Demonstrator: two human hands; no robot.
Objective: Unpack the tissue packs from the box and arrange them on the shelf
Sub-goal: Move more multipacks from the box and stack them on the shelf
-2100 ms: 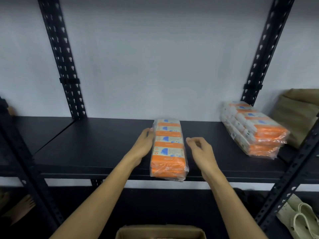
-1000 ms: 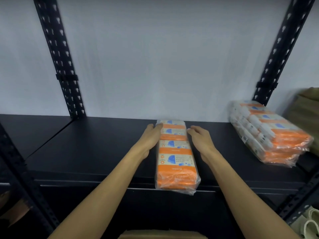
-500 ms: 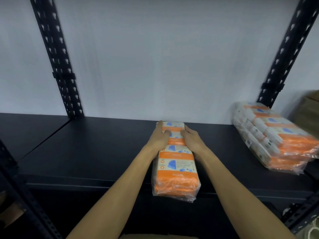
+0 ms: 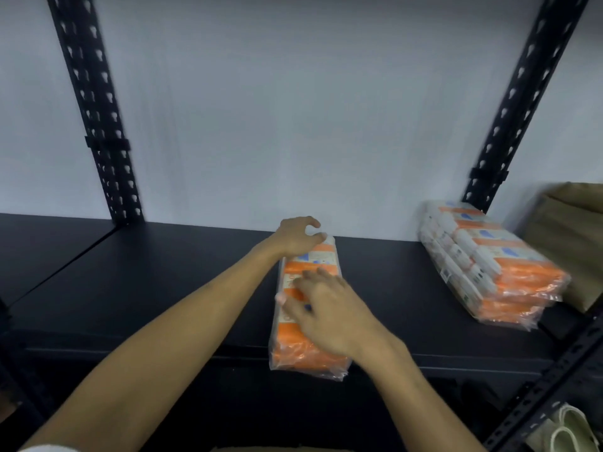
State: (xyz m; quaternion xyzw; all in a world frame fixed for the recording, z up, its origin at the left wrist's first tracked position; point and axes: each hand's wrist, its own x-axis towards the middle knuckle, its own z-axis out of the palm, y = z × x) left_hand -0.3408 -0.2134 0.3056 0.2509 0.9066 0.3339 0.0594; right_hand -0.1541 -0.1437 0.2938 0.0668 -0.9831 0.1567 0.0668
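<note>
A tissue pack [image 4: 305, 352], orange and white in clear wrap, lies lengthwise on the black shelf [image 4: 163, 282], its near end sticking out over the front edge. My left hand [image 4: 298, 238] hovers at the pack's far end with fingers curled and apart. Fingers spread, my right hand [image 4: 326, 311] rests flat on top of the pack's middle and covers part of it. A stack of more tissue packs [image 4: 489, 265] sits at the right of the shelf. A sliver of the cardboard box [image 4: 293, 449] shows at the bottom edge.
Perforated black uprights stand at the back left [image 4: 94, 119] and back right [image 4: 522, 102], with another post [image 4: 554, 383] at the front right. A tan bag [image 4: 574, 233] lies beyond the stack. Pale slippers [image 4: 567, 429] sit on the level below.
Both hands gripped the pack's sides half a second ago. Now my left hand has lifted to the far end and my right hand has slid back onto the top.
</note>
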